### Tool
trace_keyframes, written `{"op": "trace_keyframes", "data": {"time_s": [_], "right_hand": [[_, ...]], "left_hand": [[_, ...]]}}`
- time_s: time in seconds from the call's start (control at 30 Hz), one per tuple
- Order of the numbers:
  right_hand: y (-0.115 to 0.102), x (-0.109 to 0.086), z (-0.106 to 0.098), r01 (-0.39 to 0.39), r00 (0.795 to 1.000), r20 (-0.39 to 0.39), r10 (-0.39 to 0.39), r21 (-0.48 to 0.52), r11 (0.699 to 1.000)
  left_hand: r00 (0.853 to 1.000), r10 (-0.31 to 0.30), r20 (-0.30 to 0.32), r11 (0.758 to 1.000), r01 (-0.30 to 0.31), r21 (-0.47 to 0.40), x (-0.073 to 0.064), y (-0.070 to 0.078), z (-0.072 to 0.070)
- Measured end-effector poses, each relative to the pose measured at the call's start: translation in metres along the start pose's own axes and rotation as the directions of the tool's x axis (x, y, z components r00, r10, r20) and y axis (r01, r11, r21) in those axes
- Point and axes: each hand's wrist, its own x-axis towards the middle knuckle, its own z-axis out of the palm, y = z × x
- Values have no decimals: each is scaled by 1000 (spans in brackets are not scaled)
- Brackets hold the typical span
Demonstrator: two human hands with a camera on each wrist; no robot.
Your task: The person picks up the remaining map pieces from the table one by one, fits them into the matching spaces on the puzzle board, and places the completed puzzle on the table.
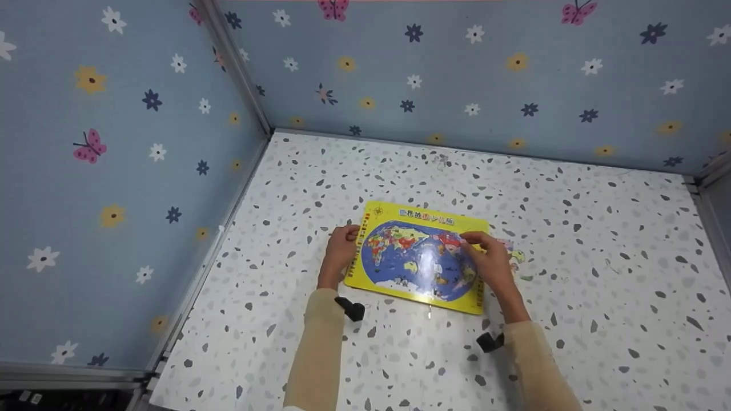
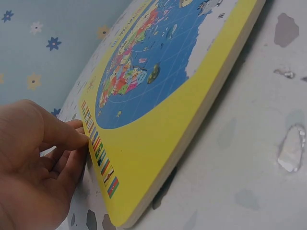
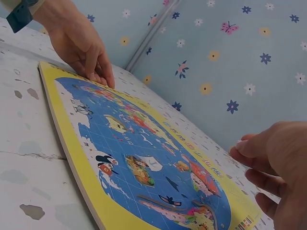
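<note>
A yellow-bordered world map puzzle board [image 1: 420, 302] lies flat on the table, printed with a blue oval map. At its left edge my left hand [image 1: 341, 246] holds the border, thumb against the row of small flags and fingers curled beside the rim, as the left wrist view shows. My right hand [image 1: 492, 260] is over the board's upper right part, near the red and pink map area [image 1: 449, 241]. Its fingers are loosely bent, with thumb and index tips close together. In the right wrist view a loose-looking picture piece [image 3: 139, 170] lies on the blue sea.
Several small colourful puzzle pieces [image 1: 518, 256] lie on the table just beyond the board's right side, partly hidden by my right hand. The speckled white table [image 1: 617, 274] meets flowered blue panels [image 1: 445, 74] at the back and left [image 1: 131, 188].
</note>
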Motion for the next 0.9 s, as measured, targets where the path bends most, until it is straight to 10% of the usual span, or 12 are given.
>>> {"op": "trace_keyframes", "data": {"time_s": [0.2,0.9], "right_hand": [[-48,-17,-12,-107,993,59,104,57,993],[-52,-16,-3,-134,988,74,138,-55,989]], "left_hand": [[1000,0,-5,1000,0,0,0,0,0],[1000,3,-19,1000,-4,-15,-1,0,0]]}}
